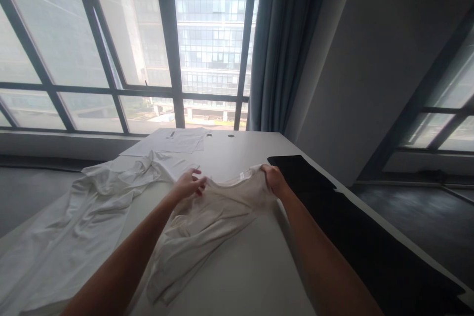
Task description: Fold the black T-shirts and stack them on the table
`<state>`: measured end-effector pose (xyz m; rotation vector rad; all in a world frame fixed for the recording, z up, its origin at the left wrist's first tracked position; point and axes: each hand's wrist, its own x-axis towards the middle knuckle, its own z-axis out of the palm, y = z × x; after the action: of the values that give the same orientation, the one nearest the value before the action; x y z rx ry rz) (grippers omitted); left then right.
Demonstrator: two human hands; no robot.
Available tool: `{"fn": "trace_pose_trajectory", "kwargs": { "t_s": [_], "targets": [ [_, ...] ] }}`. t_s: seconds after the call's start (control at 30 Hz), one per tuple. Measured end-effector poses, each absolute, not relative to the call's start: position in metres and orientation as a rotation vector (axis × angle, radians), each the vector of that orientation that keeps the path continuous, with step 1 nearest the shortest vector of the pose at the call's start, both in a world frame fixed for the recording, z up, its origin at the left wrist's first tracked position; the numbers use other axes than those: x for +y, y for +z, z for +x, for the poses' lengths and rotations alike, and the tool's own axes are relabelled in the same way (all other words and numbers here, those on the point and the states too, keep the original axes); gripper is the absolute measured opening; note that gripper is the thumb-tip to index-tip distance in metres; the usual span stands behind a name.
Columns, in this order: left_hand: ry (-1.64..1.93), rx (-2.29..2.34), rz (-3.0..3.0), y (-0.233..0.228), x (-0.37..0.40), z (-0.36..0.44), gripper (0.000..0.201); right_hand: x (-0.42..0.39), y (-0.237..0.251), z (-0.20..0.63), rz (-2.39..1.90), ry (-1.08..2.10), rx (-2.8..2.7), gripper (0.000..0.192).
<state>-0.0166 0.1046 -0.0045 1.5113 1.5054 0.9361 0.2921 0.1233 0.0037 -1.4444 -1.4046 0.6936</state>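
Note:
A pale off-white shirt (pixel 218 212) hangs loosely creased above the white table, its curved neckline and a small white label at the top. My right hand (pixel 274 180) is closed on the shirt's upper right edge and pulls it taut. My left hand (pixel 188 185) is at the left end of the neckline, its fingers bent and apart, near or lightly touching the cloth. The shirt's lower part trails down toward me between my forearms, with folds hiding its exact outline.
Another white garment (pixel 96 207) lies spread and wrinkled on the left side of the table (pixel 252 145). Black folded cloth or board (pixel 340 222) runs along the right edge. Paper sheets (pixel 181 140) lie at the far end, before windows and a dark curtain (pixel 283 44).

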Motion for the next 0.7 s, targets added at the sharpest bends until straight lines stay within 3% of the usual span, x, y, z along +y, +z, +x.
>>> {"fn": "trace_pose_trajectory", "kwargs": {
  "t_s": [0.1,0.2,0.3,0.37,0.43,0.57,0.63,0.7],
  "targets": [
    [0.723,1.186,1.467,-0.005,0.09,0.007,0.058,0.115,0.012,0.274,-1.289,0.792,-1.295,0.033],
    [0.694,0.914,1.431,0.003,0.075,0.022,0.067,0.094,0.022,0.256,-1.068,1.141,-1.461,0.032],
    [0.816,0.788,1.383,0.006,0.07,0.028,0.06,0.077,0.028,0.244,-0.829,1.578,-1.89,0.039],
    [0.937,0.84,1.417,0.001,0.072,0.029,0.048,0.075,0.024,0.242,-0.737,1.683,-2.04,0.046],
    [1.042,0.917,1.486,-0.004,0.075,0.028,0.035,0.083,0.016,0.245,-0.816,1.609,-2.009,0.041],
    [0.897,0.802,1.705,0.002,0.069,0.026,0.018,0.102,-0.005,0.253,-1.123,1.007,-1.826,0.029],
    [0.666,0.661,1.853,0.014,0.058,0.026,0.014,0.104,-0.011,0.25,-1.092,0.869,-1.898,0.045],
    [0.443,0.52,1.983,0.026,0.048,0.027,0.009,0.098,-0.013,0.243,-0.953,0.924,-2.104,0.059]
  ]
}}
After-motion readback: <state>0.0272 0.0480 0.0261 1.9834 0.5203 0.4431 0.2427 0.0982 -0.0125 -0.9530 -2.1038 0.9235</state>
